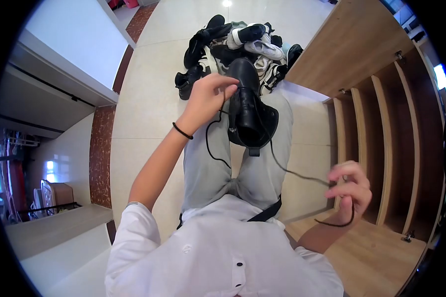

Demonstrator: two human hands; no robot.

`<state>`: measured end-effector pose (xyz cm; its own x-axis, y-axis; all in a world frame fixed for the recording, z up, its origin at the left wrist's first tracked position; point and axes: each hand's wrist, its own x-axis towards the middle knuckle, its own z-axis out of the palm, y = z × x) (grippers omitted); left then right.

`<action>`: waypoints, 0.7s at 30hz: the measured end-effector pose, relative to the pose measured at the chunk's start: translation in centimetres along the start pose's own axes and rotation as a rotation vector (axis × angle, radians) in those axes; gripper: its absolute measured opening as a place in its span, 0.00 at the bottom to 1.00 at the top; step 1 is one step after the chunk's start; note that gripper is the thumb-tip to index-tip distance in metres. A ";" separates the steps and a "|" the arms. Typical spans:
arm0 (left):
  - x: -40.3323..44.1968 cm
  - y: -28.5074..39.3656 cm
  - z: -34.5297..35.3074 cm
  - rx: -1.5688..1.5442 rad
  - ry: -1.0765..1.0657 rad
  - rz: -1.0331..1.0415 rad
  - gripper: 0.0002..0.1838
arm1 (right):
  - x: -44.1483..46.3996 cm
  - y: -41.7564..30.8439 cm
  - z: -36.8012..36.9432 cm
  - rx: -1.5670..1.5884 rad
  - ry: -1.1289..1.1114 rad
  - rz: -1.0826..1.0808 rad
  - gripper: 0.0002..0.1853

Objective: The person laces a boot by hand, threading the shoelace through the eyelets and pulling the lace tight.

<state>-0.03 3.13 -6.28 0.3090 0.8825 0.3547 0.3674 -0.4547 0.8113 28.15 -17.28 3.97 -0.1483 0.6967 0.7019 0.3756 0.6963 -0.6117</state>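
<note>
A black lace-up boot point(245, 70) rests across my knees, its toe pointing away from me and its opening facing me. My left hand point(209, 98) is at the boot's left side, thumb and fingers pinched together near the lacing; what lies between the fingertips is too small to make out. One loose end of lace hangs below that hand over my left thigh. My right hand point(351, 190) is out to the right with bent fingers, gripping the other end of the black shoelace point(300, 175). That lace runs from the boot to my fingers, and its tip curls below them.
A heap of black and white shoes point(262, 48) lies on the tiled floor point(151, 106) beyond my knees. To the right is a wooden cabinet with an open door point(349, 42) and upright dividers point(381, 114). A pale ledge point(59, 225) stands at the left.
</note>
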 end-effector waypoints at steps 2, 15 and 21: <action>1.4 -0.2 0.3 0.047 -0.067 0.003 0.10 | -0.1 1.8 1.0 0.075 -0.053 0.209 0.18; 7.0 -1.6 1.7 0.137 -0.478 0.087 0.08 | 5.0 16.0 8.7 0.027 -0.160 0.683 0.09; 6.5 -1.6 1.4 0.005 -0.452 -0.003 0.06 | 7.1 18.8 11.0 0.047 -0.288 0.655 0.12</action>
<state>2.65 9.37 -5.92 0.6597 0.7431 0.1125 0.3729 -0.4536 0.8095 24.10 2.62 -6.56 -0.1437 0.9875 0.0646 0.4312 0.1212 -0.8941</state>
